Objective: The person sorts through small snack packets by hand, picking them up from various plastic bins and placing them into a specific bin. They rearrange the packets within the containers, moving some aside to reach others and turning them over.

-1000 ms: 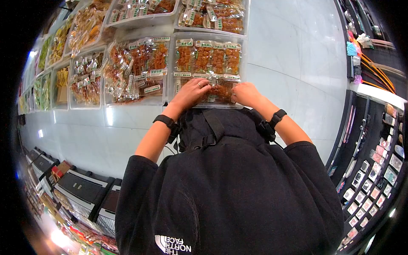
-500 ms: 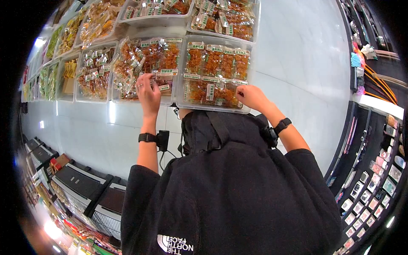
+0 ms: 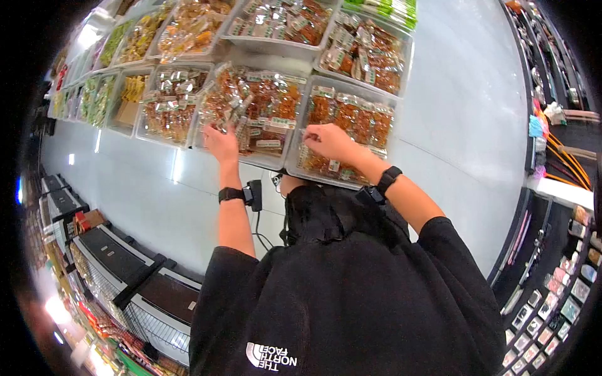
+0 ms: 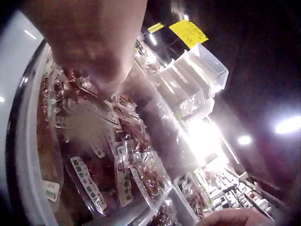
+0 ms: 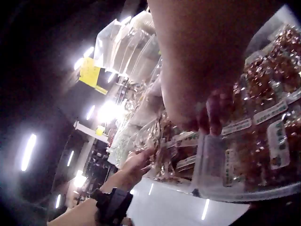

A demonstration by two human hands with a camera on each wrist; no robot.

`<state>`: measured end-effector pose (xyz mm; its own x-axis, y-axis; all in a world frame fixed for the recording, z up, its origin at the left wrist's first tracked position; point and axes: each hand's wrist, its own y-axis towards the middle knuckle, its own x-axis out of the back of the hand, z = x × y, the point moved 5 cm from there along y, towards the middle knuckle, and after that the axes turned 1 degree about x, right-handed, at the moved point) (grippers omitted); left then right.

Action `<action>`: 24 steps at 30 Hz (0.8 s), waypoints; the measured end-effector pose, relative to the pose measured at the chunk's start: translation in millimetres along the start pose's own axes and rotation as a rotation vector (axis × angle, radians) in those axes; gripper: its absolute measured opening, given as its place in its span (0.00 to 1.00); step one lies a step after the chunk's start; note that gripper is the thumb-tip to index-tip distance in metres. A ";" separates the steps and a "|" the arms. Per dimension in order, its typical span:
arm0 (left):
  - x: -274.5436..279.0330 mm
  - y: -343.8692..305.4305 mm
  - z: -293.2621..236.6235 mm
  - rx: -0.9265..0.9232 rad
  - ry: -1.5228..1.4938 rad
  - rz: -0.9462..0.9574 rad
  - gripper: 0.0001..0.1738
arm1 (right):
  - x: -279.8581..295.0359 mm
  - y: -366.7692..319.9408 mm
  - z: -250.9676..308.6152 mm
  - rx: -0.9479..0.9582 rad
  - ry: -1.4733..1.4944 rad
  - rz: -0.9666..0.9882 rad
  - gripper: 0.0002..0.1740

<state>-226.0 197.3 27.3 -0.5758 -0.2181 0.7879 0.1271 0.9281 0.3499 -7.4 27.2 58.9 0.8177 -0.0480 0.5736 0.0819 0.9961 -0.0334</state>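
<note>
My left hand is at the front left of a middle clear plastic bin. Its fingers pinch a clear snack packet with reddish-brown food inside. In the left wrist view, that hand hangs over labelled packets, its fingertips blurred. My right hand hovers above the left side of the right-hand bin, its fingers loosely curled with nothing seen in them. Rows of packed skewer snacks lie in that bin under the hand. From the right wrist, the fingers overlap the bin's rim.
More bins of packets stand behind, with green packs at the top. A row of bins runs off to the left. Pale floor lies right of them, then a goods rack. Dark-topped units stand at lower left.
My left hand has gone from the right-hand bin to the middle bin and now pinches a packet there. My right hand has moved left across its bin. The head view has shifted.
</note>
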 end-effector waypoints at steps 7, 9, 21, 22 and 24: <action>-5.5 12.4 11.5 0.346 -0.243 0.127 0.25 | -51.4 75.5 22.9 -0.095 0.240 -0.102 0.14; -5.3 13.2 10.3 0.271 -0.264 0.031 0.22 | -56.7 90.0 22.8 -0.121 0.201 -0.167 0.15; 24.4 3.4 -27.0 0.259 -0.640 0.060 0.07 | -63.0 56.9 -2.8 -0.374 0.810 -0.173 0.18; 30.1 -4.5 -43.8 0.181 -0.631 0.075 0.07 | -55.9 49.9 -2.7 -0.432 0.999 -0.204 0.19; 33.3 -24.8 -78.0 0.085 -0.716 0.199 0.07 | -34.8 35.5 1.2 -0.486 0.978 -0.130 0.19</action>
<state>-185.4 143.4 84.4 -0.9370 0.1793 0.2998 0.2378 0.9561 0.1712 -33.6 64.3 38.7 0.8672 -0.4026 -0.2931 0.2406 0.8540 -0.4614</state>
